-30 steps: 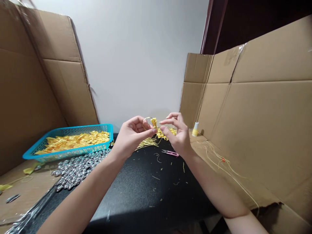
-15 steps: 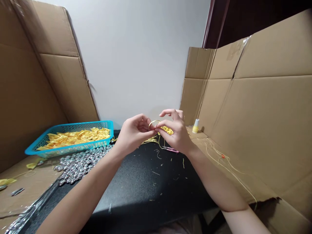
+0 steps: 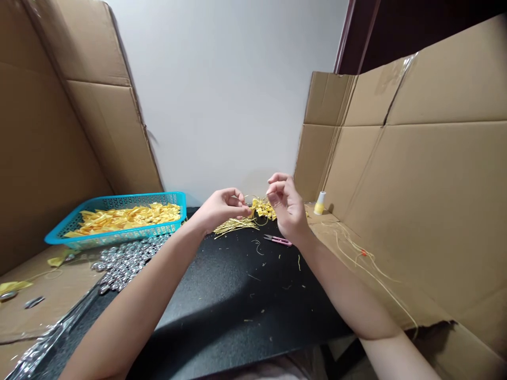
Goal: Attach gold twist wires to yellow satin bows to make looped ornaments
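Pinching thumb and forefinger together, the left hand (image 3: 222, 210) hovers just above the black surface (image 3: 237, 295) and grips a thin gold thread (image 3: 251, 197), which curves up in a small loop between the two hands. The right hand (image 3: 288, 211) is raised just beside it, near but not touching the left, with its fingers curled inward toward the thumb; whether they actually nip the other end of the thread cannot be told, since the strand is too fine to follow there. Right behind the loop lies a small heap of yellow bows (image 3: 264, 209), and under the left fingertips a bundle of gold strands (image 3: 233, 226) fans out flat on the surface. Pink snips (image 3: 278, 240) lie just below the right wrist, with short trimmings scattered around them. Off to the left a blue basket (image 3: 119, 238) holds a layer of yellow ribbon pieces (image 3: 127, 216), and a spread of small silver pieces (image 3: 127, 258) lies in front of it. A spool (image 3: 319, 203) of yellow thread stands upright in the far right corner, near the right hand. A pale cord (image 3: 356, 261) trails across the cardboard flap on the right. Tall cardboard sheets (image 3: 435, 200) wall in both sides, with a white wall (image 3: 237, 95) behind.
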Demonstrator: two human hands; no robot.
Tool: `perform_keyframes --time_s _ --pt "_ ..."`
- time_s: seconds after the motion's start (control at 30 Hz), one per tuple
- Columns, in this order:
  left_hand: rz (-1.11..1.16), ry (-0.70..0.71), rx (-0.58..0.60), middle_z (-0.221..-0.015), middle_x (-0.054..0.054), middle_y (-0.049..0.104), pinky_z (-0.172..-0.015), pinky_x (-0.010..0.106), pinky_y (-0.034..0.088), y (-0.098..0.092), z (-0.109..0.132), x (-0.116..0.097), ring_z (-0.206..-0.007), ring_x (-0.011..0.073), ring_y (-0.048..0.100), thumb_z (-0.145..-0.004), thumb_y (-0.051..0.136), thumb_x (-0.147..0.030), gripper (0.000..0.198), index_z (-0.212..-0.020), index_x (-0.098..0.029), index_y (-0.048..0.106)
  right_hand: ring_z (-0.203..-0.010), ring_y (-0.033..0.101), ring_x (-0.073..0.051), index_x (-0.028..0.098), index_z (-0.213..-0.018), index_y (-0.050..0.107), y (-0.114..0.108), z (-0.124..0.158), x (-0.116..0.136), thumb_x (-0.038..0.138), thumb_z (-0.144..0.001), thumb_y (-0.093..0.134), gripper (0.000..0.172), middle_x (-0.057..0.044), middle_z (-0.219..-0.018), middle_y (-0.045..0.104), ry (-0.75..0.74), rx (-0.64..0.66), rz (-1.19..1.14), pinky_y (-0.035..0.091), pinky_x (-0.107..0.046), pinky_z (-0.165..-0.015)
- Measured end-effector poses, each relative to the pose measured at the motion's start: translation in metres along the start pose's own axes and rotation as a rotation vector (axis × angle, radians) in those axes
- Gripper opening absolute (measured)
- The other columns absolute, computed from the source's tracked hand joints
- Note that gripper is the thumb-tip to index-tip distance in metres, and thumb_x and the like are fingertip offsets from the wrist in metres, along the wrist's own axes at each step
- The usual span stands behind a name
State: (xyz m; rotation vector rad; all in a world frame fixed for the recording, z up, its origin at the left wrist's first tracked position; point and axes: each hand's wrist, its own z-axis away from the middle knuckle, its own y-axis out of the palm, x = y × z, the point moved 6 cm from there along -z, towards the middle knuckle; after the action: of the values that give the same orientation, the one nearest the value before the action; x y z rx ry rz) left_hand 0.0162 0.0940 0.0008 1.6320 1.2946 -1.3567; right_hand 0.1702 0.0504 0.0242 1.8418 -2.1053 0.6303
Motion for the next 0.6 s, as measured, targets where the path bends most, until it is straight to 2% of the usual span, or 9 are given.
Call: perform_keyframes --time_s 0.07,0.13,0.23,0.37,0.5,0.6 --pt "-0.002 -0.002 -0.003 -0.061 -0.001 0.064 -0.053 0.023 0.048 0.0 0.0 -0.001 -0.055 0.0105 0.06 -0.056 0.08 -0.016 0.028 -0.069 -0.019 0.055 -0.067 0.057 -0.01 0.024 -0.087 0.049 0.0 -0.002 -0.001 0.044 -0.093 0.047 0.021 -0.003 -0.099 0.059 0.108 0.078 -0.159 0.048 -0.029 -0.061" --pt "-0.009 -0.005 -0.004 -0.061 -0.001 0.064 -0.055 0.023 0.049 0.0 0.001 -0.002 -0.057 0.0107 0.061 -0.056 0.08 -0.017 0.028 -0.07 -0.019 0.056 -0.057 0.057 -0.008 0.023 -0.088 0.047 0.001 -0.002 -0.002 0.046 -0.092 0.048 0.024 -0.002 -0.086 0.064 0.217 0.133 -0.276 0.047 -0.026 -0.052" --pt "-0.013 -0.013 0.0 -0.063 -0.001 0.065 -0.059 0.024 0.051 0.001 0.002 -0.002 -0.058 0.011 0.062 -0.056 0.08 -0.017 0.027 -0.07 -0.018 0.056 -0.061 0.063 -0.01 0.021 -0.087 0.05 -0.001 -0.004 -0.002 0.046 -0.088 0.056 0.025 0.001 -0.074 0.065 0.314 0.151 -0.338 0.055 -0.026 -0.058" --pt "-0.039 -0.007 0.011 -0.062 0.0 0.066 -0.059 0.026 0.051 0.001 0.002 -0.001 -0.057 0.0121 0.062 -0.056 0.079 -0.018 0.027 -0.071 -0.019 0.057 -0.068 0.067 -0.011 0.02 -0.085 0.06 -0.007 -0.007 -0.001 0.041 -0.079 0.068 0.023 0.0 -0.075 0.067 0.367 0.122 -0.36 0.061 -0.03 -0.069" --pt "-0.101 0.015 -0.004 -0.063 -0.001 0.066 -0.06 0.027 0.05 -0.001 0.0 0.001 -0.057 0.0129 0.063 -0.057 0.079 -0.02 0.027 -0.072 -0.019 0.056 -0.075 0.07 -0.013 0.023 -0.087 0.07 -0.017 -0.009 0.004 0.038 -0.076 0.072 0.018 0.0 -0.082 0.071 0.347 0.099 -0.431 0.062 -0.033 -0.076" --pt "-0.114 0.013 -0.007 -0.064 -0.001 0.067 -0.061 0.027 0.049 -0.001 0.0 0.002 -0.059 0.0129 0.063 -0.056 0.079 -0.019 0.027 -0.071 -0.019 0.056 -0.072 0.071 -0.013 0.028 -0.09 0.072 -0.027 -0.011 0.009 0.038 -0.075 0.074 0.018 0.001 -0.084 0.073 0.291 0.065 -0.465 0.063 -0.032 -0.069"
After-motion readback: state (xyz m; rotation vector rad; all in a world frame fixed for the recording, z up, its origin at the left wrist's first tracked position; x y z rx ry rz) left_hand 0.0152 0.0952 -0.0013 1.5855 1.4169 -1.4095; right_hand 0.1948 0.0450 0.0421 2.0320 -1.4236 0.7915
